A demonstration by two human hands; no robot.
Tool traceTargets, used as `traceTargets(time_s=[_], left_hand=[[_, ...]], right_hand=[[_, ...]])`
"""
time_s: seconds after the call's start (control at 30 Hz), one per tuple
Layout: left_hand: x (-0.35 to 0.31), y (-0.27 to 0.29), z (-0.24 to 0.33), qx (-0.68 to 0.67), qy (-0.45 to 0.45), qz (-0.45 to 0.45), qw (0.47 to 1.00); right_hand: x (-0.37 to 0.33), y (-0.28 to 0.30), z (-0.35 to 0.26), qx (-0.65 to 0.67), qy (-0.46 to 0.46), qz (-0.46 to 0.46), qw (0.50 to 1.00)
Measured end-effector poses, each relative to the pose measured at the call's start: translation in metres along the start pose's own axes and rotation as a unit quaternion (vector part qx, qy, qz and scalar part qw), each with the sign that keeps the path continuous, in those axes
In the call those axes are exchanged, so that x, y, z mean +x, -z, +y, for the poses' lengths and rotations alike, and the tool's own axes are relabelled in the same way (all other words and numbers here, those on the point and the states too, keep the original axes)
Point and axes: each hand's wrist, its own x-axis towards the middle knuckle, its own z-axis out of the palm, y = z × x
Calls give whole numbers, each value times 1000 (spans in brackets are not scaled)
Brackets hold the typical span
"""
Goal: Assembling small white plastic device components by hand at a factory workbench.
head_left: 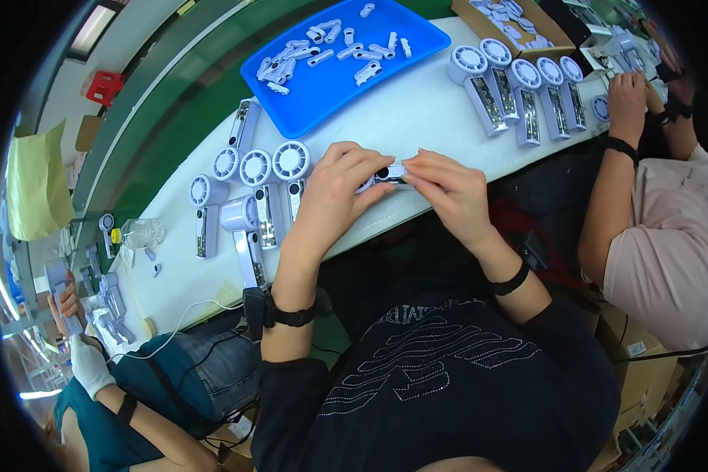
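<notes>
A handheld fan (pixel 387 173) with its inner side exposed lies sideways between my hands, over the white work surface (pixel 409 118). My left hand (pixel 337 193) wraps round the fan's head end and hides most of it. At the handle end, my right hand (pixel 455 197) pinches with thumb and fingers; any small part between them is hidden. Close to my left hand stands a group of light purple fans (pixel 258 169) with open handles. Beyond my hands sits a blue tray (pixel 315 106) with many loose handle covers (pixel 291 59).
More fans (pixel 527 75) with exposed circuitry stand at the right, before a cardboard box (pixel 554 47) of pale parts. A clear jar (pixel 143 232) is at the left. Co-workers sit on both sides: a gloved hand (pixel 90 366) at left, an arm (pixel 625 110) at right.
</notes>
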Motion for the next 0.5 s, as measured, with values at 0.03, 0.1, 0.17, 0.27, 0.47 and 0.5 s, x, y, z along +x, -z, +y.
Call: traceTargets(time_s=[0.03,0.1,0.17,0.27,0.47,0.5], left_hand=[[0,1,-1,-1,0,-5,1000],[0,3,-2,6,0,0,1000],[0,3,-2,8,1,1,1000],[0,4,0,-27,21,16,999],[-5,1,-1,-51,-4,35,998],[-4,1,-3,-38,-20,36,998]], right_hand=[[-1,-1,2,1,-4,3,1000],[-1,0,7,-52,143,17,988],[0,1,8,-79,213,23,974],[2,1,4,-94,155,49,982],[-1,-1,7,-34,83,10,996],[1,0,3,-26,61,1,998]])
